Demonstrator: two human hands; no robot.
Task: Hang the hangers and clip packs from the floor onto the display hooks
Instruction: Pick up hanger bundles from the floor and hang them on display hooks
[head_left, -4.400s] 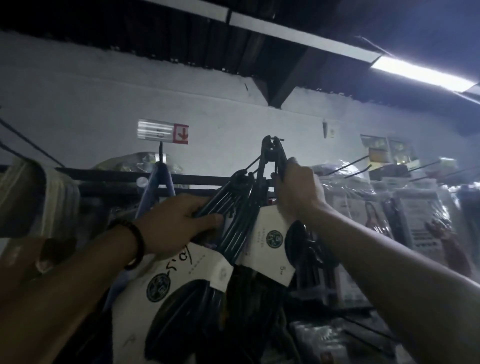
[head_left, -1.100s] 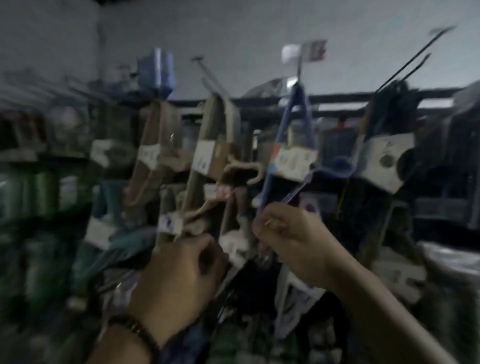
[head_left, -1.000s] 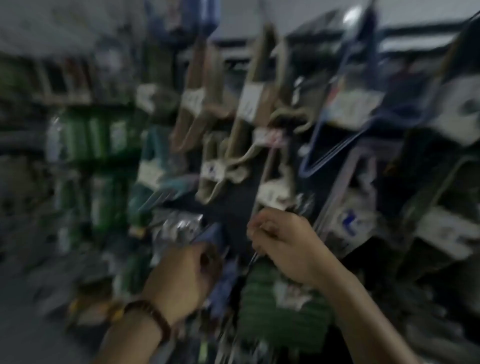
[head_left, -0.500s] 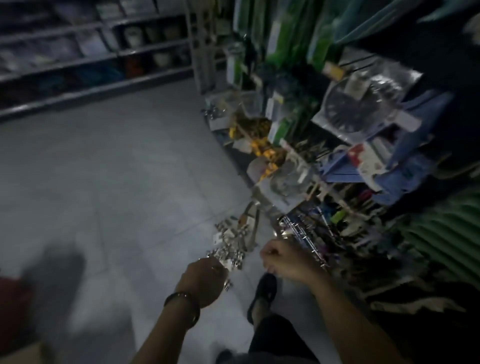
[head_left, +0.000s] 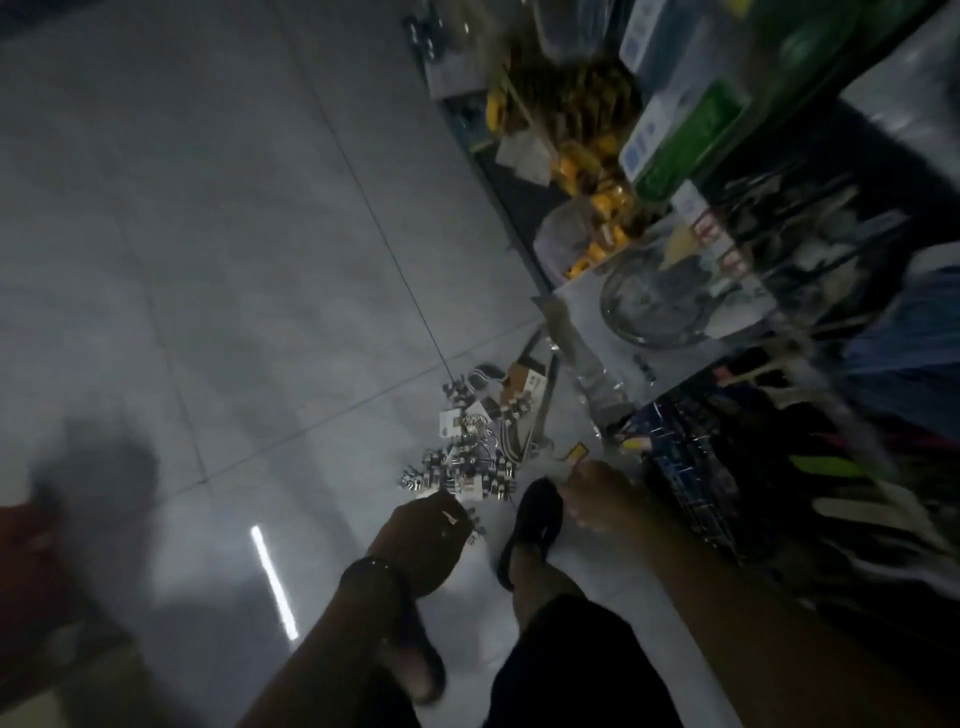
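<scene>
A heap of metal clip packs (head_left: 457, 457) with small white cards lies on the grey tiled floor. Beside it are hangers with a brown card (head_left: 524, 400), close to the foot of the display rack. My left hand (head_left: 426, 540) hovers with its back to the camera, over the near edge of the heap, fingers curled under and hidden. My right hand (head_left: 597, 499) is to the right, by the rack, also curled. A small yellowish tag (head_left: 579, 451) shows just past its fingers. The blur hides whether either hand holds anything.
The display rack (head_left: 779, 364) fills the right side, crowded with hanging goods: a bagged clock (head_left: 654, 296), green packs (head_left: 691, 135), yellow items (head_left: 582, 171). My dark shoe (head_left: 535, 519) stands by the heap. A red object (head_left: 21, 551) sits at the far left.
The view has swung from the top hooks down to the floor. Both hands came off the hung black hangers and dropped low, now over the heap of clip packs.
</scene>
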